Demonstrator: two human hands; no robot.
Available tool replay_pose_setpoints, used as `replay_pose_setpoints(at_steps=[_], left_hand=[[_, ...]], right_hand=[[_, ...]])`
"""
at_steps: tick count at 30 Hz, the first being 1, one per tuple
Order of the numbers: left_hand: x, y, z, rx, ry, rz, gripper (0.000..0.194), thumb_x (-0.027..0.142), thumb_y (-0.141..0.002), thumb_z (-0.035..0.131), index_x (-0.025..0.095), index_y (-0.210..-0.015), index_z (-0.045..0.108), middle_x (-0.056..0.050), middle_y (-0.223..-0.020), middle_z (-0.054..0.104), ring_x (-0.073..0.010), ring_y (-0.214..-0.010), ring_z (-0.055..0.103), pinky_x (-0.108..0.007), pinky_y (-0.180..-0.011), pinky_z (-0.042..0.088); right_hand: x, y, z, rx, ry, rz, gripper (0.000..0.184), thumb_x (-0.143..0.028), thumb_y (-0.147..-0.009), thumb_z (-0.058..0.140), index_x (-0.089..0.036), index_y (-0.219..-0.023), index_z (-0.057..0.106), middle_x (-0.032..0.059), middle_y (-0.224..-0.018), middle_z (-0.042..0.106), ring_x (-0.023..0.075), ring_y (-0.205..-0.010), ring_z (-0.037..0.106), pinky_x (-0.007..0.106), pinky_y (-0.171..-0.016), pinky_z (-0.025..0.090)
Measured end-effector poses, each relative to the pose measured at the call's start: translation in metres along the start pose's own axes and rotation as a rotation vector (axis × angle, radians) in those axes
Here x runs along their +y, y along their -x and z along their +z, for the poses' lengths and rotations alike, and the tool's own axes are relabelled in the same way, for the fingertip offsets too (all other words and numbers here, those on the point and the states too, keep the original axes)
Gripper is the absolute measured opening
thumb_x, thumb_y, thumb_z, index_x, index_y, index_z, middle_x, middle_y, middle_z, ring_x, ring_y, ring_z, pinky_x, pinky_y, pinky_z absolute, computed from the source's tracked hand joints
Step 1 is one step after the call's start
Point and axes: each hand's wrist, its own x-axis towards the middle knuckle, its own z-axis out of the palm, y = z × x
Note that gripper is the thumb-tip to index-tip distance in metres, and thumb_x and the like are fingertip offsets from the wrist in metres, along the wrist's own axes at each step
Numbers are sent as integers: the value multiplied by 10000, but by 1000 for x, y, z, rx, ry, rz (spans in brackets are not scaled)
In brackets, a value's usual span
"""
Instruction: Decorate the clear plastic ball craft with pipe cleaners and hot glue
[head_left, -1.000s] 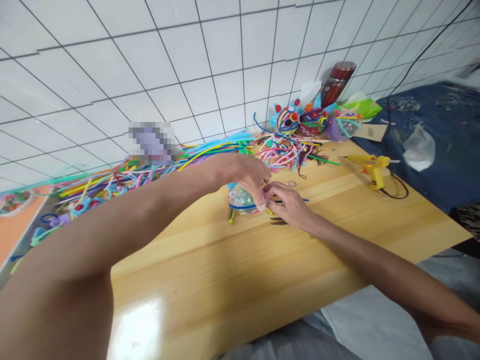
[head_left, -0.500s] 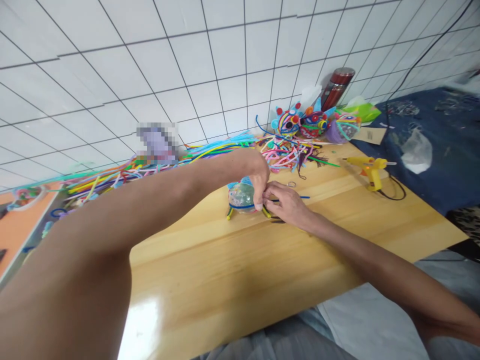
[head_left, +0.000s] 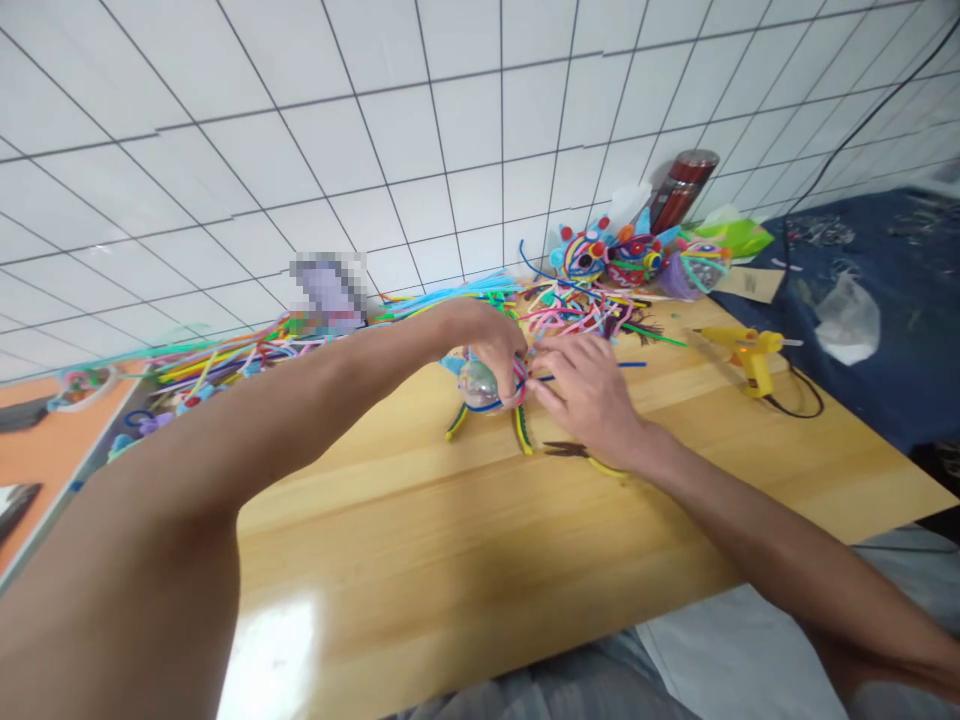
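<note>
A clear decorated ball (head_left: 478, 385) stands on the wooden table, with a blue pipe cleaner around its lower part and light blue pieces on top. Two yellow-and-green pipe-cleaner legs (head_left: 523, 430) stick out below it. My left hand (head_left: 496, 345) bends down over the ball from above, its fingers closed on the right side. Against that same side, my right hand (head_left: 586, 388) pinches the blue pipe cleaner (head_left: 634, 365), whose free end pokes out to the right. The fingertips of both hands partly hide the spot. Scissors (head_left: 568, 449) with yellow handles lie under my right wrist.
A yellow glue gun (head_left: 750, 355) with a black cord lies at the right. Behind are loose pipe cleaners (head_left: 574, 315), several finished decorated balls (head_left: 583, 257) and a red thermos (head_left: 684, 190). A tiled wall (head_left: 465, 150) borders the back; blue cloth (head_left: 847, 370) lies beyond the right edge.
The ball's legs now show more fully, spread below it. My right hand has opened out somewhat and shifted, uncovering more of the scissors. The view has shifted slightly.
</note>
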Motion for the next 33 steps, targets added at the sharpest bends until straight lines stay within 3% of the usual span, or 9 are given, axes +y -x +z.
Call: replay_pose_setpoints(at_steps=[2, 5, 11, 14, 19, 23, 28, 33], left_hand=[[-8, 16, 0, 158, 13, -10, 671, 655, -672, 799, 288, -1232, 749, -43, -1095, 795, -287, -987, 718, -370, -864, 559], [-17, 42, 13, 356, 108, -52, 774, 720, -734, 736, 321, -1394, 665, -41, -1211, 784, -294, -1084, 722, -357, -911, 546], [-6, 76, 63, 586, 249, -29, 871, 715, -854, 680, 264, -1573, 488, -97, -1525, 640, -297, -1354, 635, -361, -1097, 501], [5, 79, 84, 585, 278, -62, 906, 705, -870, 686, 234, -1604, 441, -124, -1556, 610, -313, -1380, 624, -378, -1115, 501], [12, 78, 113, 571, 308, -85, 903, 674, -884, 674, 216, -1618, 417, -147, -1595, 558, -362, -1367, 636, -443, -1118, 515], [8, 77, 132, 570, 365, -64, 839, 632, -896, 672, 210, -1586, 451, -139, -1574, 569, -356, -1365, 637, -442, -1117, 521], [0, 76, 147, 585, 392, -55, 807, 621, -892, 682, 220, -1557, 462, -130, -1510, 623, -333, -1338, 656, -405, -1086, 528], [-1, 77, 150, 551, 390, -90, 702, 652, -872, 668, 210, -1400, 533, -128, -1339, 730, -346, -1167, 735, -402, -919, 569]], right_hand=[[-10, -2, -17, 157, 28, -25, 137, -248, -956, 709, -294, -1078, 669, 85, -1277, 746, 345, -1217, 652, 570, -1060, 447], [-18, 5, -29, 268, -37, -22, 192, -212, -946, 711, -317, -1102, 669, 64, -1179, 765, 318, -1128, 697, 542, -1021, 495], [-19, 15, -7, 158, -209, 55, 278, -253, -960, 713, -281, -1228, 646, 94, -1221, 740, 309, -1187, 698, 506, -1015, 567], [-27, 15, 2, 134, -231, 58, 280, -259, -956, 720, -281, -1225, 642, 96, -1213, 739, 311, -1189, 692, 508, -1027, 564], [-41, 16, 8, 82, -255, 45, 126, -227, -974, 680, -280, -1087, 659, 62, -1053, 748, 278, -1044, 715, 454, -920, 591], [-45, 20, 17, 9, -274, 28, 140, -218, -974, 682, -278, -1101, 696, 69, -1128, 764, 283, -1131, 714, 473, -997, 579], [-46, 22, 29, -40, -245, 19, 157, -219, -960, 695, -282, -1103, 713, 72, -1148, 767, 283, -1117, 723, 484, -997, 589], [-48, 19, 34, -63, -221, -6, 148, -188, -929, 715, -278, -1047, 709, 70, -1110, 764, 280, -1063, 731, 480, -951, 601]])
